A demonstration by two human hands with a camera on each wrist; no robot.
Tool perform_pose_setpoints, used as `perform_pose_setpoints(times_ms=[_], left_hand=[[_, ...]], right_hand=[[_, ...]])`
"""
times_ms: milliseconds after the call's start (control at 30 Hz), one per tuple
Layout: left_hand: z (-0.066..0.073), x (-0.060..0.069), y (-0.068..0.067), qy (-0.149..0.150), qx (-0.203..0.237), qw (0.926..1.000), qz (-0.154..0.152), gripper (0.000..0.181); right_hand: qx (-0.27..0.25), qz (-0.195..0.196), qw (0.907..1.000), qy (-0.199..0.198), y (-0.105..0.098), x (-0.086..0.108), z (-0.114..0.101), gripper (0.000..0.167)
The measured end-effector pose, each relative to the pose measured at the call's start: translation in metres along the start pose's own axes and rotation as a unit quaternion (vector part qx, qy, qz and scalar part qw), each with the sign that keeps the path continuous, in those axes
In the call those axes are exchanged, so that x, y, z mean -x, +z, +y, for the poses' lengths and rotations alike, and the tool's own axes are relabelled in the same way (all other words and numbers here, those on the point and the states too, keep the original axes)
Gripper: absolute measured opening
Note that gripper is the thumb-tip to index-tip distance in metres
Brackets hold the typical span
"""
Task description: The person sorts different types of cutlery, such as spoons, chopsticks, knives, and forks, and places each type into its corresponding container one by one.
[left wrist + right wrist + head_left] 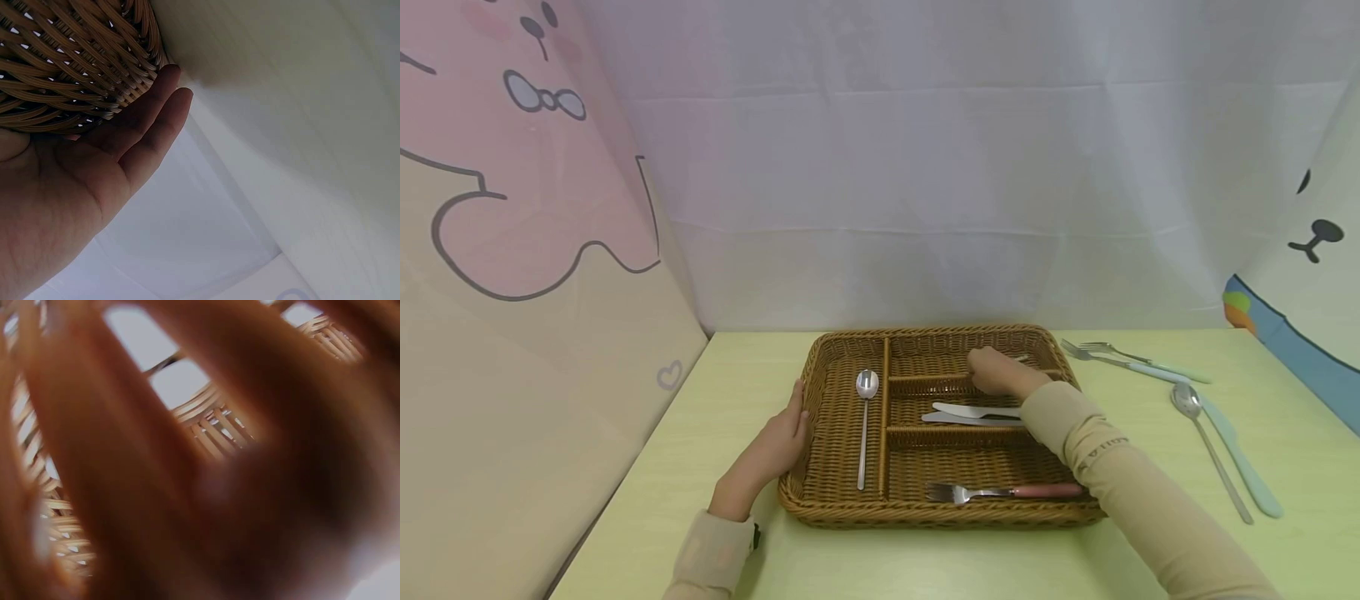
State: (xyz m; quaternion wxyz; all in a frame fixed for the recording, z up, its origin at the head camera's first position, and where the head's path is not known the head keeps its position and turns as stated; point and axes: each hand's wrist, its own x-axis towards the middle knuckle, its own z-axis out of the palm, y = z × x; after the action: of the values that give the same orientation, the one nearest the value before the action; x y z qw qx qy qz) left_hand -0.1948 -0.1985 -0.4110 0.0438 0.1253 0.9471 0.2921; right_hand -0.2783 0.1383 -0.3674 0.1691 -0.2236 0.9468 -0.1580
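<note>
A brown wicker cutlery basket point(943, 517) with several compartments stands on the table. My left hand point(777, 442) rests on its left side; in the left wrist view two fingers of this hand point(119, 150) stretch along the weave. My right hand point(1000, 372) is inside the back compartment, fingers curled on a piece of cutlery; only its pale end point(1021, 358) shows, so its kind is hidden. The right wrist view is mostly blurred fingers. A spoon point(862, 442) lies in the left compartment, knives point(970, 414) in the middle one, a pink-handled fork point(1000, 492) in front.
Right of the basket, on the pale yellow-green table point(970, 562), lie a blue-handled fork point(1135, 365), a green-handled fork point(1150, 362), a metal spoon point(1206, 442) and a mint-green knife point(1240, 458). A pale curtain point(887, 208) hangs behind.
</note>
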Motion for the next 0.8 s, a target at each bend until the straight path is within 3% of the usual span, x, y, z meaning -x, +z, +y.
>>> perform_pose_setpoints(times_ms=[467, 800], left_hand=[[-0.0011, 0.0002, 0.0013, -0.001, 0.000, 1.0000, 0.003, 0.057], [0.0012, 0.0014, -0.0002, -0.002, -0.001, 1.0000, 0.004, 0.057]], right_hand=[[-0.011, -0.005, 0.9999, 0.010, -0.0003, 0.0004, 0.0024, 0.025], [0.012, 0.067, 0.9976, 0.014, -0.0056, 0.0096, -0.0007, 0.022]])
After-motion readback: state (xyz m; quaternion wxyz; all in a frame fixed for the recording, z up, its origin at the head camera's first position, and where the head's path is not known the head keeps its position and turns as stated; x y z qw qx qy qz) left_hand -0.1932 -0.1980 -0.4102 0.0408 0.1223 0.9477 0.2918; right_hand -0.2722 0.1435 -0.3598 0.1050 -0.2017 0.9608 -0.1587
